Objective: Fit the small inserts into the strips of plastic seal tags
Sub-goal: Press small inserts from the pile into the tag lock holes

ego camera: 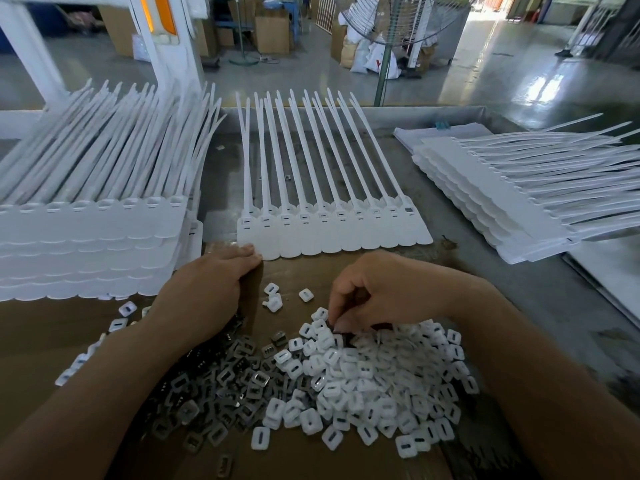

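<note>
A white strip of joined seal tags (332, 233) lies flat in front of me, its tails pointing away. My left hand (204, 289) lies beside the strip's near left corner, fingertips touching the edge. A heap of small white plastic inserts (377, 382) sits on brown cardboard near me, with a heap of small metal inserts (221, 379) to its left. My right hand (374, 292) hovers over the white heap with fingers curled down, pinching at a small piece at the heap's top; what it holds is hidden under the fingertips.
A tall stack of tag strips (93, 237) stands at the left. Another stack (512, 199) lies fanned at the right. A few loose white inserts (273, 299) lie between my hands. The grey table edge (588, 306) runs along the right; a fan pole (384, 64) stands behind.
</note>
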A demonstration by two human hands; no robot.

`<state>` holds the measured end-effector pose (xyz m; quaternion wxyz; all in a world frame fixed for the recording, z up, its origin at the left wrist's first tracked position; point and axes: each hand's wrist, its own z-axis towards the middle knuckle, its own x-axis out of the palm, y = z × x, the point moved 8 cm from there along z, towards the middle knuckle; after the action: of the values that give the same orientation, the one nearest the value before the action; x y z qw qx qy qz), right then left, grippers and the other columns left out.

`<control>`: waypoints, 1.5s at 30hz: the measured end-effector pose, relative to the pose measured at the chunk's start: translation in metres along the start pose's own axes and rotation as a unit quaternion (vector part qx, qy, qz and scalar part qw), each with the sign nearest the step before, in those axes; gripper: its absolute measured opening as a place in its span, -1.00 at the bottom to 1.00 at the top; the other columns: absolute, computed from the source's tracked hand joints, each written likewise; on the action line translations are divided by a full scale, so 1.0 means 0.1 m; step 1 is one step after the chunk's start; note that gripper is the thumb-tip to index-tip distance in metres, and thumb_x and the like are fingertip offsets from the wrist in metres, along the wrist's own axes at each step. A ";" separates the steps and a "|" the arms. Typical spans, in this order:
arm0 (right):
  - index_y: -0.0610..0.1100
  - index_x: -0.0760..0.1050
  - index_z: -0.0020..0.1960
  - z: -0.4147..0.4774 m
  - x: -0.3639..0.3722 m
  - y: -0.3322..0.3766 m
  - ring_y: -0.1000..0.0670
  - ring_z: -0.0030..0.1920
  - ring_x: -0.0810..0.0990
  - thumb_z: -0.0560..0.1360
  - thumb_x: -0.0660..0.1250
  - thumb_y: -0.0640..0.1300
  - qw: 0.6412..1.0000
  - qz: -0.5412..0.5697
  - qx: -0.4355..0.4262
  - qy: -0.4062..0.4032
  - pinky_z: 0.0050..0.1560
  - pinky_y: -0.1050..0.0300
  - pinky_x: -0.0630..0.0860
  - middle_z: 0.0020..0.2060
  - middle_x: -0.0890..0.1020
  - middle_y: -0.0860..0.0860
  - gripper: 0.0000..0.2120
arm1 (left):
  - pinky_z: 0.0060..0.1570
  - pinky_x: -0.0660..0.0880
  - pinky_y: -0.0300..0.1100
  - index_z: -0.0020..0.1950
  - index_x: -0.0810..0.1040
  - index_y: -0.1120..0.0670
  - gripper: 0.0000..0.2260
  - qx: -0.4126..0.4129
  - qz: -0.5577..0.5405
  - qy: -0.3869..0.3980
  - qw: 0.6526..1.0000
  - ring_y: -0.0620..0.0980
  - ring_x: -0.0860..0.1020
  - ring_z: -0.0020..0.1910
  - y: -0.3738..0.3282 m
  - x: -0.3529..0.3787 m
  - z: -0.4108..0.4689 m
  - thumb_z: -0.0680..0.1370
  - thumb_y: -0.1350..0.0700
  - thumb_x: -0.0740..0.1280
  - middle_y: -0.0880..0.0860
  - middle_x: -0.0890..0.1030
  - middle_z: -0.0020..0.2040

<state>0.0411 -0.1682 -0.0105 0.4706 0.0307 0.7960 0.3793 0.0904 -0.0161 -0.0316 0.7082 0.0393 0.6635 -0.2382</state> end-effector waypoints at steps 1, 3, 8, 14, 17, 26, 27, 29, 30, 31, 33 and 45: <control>0.02 0.61 -0.16 -0.01 -0.03 -0.01 0.31 -0.26 0.54 0.43 0.41 -0.11 1.000 0.008 0.000 -0.007 -0.22 0.49 0.41 -0.28 0.61 0.22 -0.96 | 0.37 0.21 -0.12 0.38 0.34 -0.03 -0.56 0.000 -0.001 -0.002 1.000 -0.10 0.24 0.40 0.00 0.00 0.00 0.55 0.29 0.07 -0.09 0.27 0.43; 0.03 0.60 -0.18 -0.03 -0.10 -0.04 0.30 -0.28 0.56 0.43 0.41 -0.12 0.999 0.030 0.001 -0.022 -0.23 0.48 0.41 -0.29 0.62 0.23 -0.94 | 0.37 0.21 -0.13 0.38 0.34 -0.03 -0.56 0.000 -0.002 -0.005 1.000 -0.10 0.25 0.40 0.01 -0.01 -0.02 0.55 0.29 0.08 -0.08 0.28 0.43; 0.04 0.60 -0.12 -0.08 -0.22 -0.12 0.28 -0.28 0.55 0.44 0.40 -0.17 0.996 0.062 0.001 -0.062 -0.22 0.46 0.43 -0.25 0.65 0.14 -0.88 | 0.38 0.19 -0.14 0.38 0.34 -0.02 -0.56 0.003 -0.001 -0.008 1.000 -0.10 0.24 0.40 0.00 -0.01 -0.01 0.55 0.29 0.08 -0.08 0.28 0.42; 0.05 0.54 -0.17 -0.10 -0.36 -0.24 0.30 -0.32 0.55 0.45 0.38 -0.21 0.990 0.059 0.026 -0.123 -0.27 0.50 0.40 -0.35 0.61 0.23 -0.84 | 0.38 0.20 -0.13 0.38 0.35 -0.02 -0.56 0.006 -0.001 -0.010 1.000 -0.10 0.26 0.39 0.01 -0.01 -0.01 0.54 0.30 0.09 -0.08 0.29 0.42; 0.05 0.50 -0.16 -0.15 -0.57 -0.44 0.29 -0.29 0.56 0.46 0.36 -0.22 0.969 0.071 0.058 -0.229 -0.27 0.52 0.41 -0.29 0.61 0.13 -0.83 | 0.38 0.19 -0.15 0.38 0.35 -0.02 -0.56 0.010 0.003 -0.011 1.000 -0.10 0.25 0.39 0.00 0.00 -0.01 0.55 0.30 0.09 -0.08 0.29 0.42; -0.09 0.52 -0.13 -0.34 -1.03 -1.25 0.15 -0.31 0.49 0.49 0.30 -0.25 0.850 0.127 0.179 -0.478 -0.20 0.21 0.43 -0.23 0.60 0.02 -0.92 | 0.34 0.19 -0.21 0.37 0.37 -0.01 -0.57 0.018 -0.004 -0.023 1.000 -0.13 0.27 0.38 -0.02 -0.02 0.03 0.54 0.31 0.11 -0.08 0.31 0.41; -0.10 0.54 -0.12 -0.35 -1.06 -1.32 0.15 -0.32 0.47 0.49 0.30 -0.24 0.842 0.122 0.190 -0.490 -0.17 0.18 0.42 -0.24 0.59 0.05 -0.93 | 0.34 0.19 -0.22 0.37 0.37 -0.01 -0.57 0.019 -0.004 -0.025 1.000 -0.13 0.27 0.38 -0.02 -0.02 0.03 0.54 0.31 0.11 -0.08 0.31 0.41; -0.12 0.57 -0.09 -0.34 -1.11 -1.42 0.14 -0.30 0.46 0.49 0.31 -0.23 0.829 0.127 0.204 -0.505 -0.13 0.15 0.41 -0.30 0.55 0.12 -0.93 | 0.35 0.21 -0.20 0.36 0.37 -0.01 -0.57 0.017 -0.007 -0.026 1.000 -0.13 0.28 0.37 -0.01 -0.02 0.02 0.54 0.31 0.11 -0.08 0.32 0.41; -0.12 0.57 -0.09 -0.33 -1.13 -1.45 0.12 -0.28 0.47 0.49 0.31 -0.22 0.826 0.129 0.209 -0.508 -0.12 0.15 0.41 -0.31 0.54 0.14 -0.93 | 0.35 0.22 -0.20 0.36 0.37 -0.01 -0.57 0.015 -0.009 -0.024 1.000 -0.13 0.28 0.37 -0.01 -0.02 0.01 0.54 0.31 0.10 -0.08 0.32 0.41; -0.11 0.56 -0.11 -0.30 -1.15 -1.48 0.11 -0.26 0.47 0.49 0.30 -0.22 0.825 0.128 0.215 -0.507 -0.12 0.14 0.42 -0.31 0.54 0.13 -0.92 | 0.35 0.22 -0.19 0.36 0.38 -0.01 -0.57 0.014 -0.011 -0.025 1.000 -0.12 0.28 0.37 -0.01 -0.02 0.01 0.54 0.31 0.11 -0.08 0.32 0.41; -0.11 0.56 -0.12 -0.25 -1.16 -1.52 0.10 -0.25 0.46 0.50 0.29 -0.23 0.827 0.124 0.227 -0.499 -0.11 0.14 0.41 -0.28 0.55 0.08 -0.91 | 0.35 0.21 -0.19 0.36 0.38 -0.01 -0.57 0.013 -0.014 -0.025 1.000 -0.12 0.28 0.38 -0.01 -0.03 0.02 0.54 0.31 0.11 -0.07 0.31 0.41; -0.11 0.56 -0.16 -0.11 -1.19 -1.66 0.08 -0.15 0.46 0.49 0.30 -0.24 0.836 0.099 0.262 -0.472 -0.10 0.19 0.34 -0.32 0.50 0.13 -0.90 | 0.38 0.18 -0.15 0.37 0.36 -0.03 -0.56 -0.005 -0.023 -0.014 1.000 -0.12 0.24 0.40 0.00 -0.04 0.01 0.55 0.30 0.09 -0.10 0.28 0.42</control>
<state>0.1495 -0.3406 -0.0260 0.7238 0.4069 0.5392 0.1406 0.0914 -0.0155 -0.0279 0.7123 0.0172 0.6551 -0.2514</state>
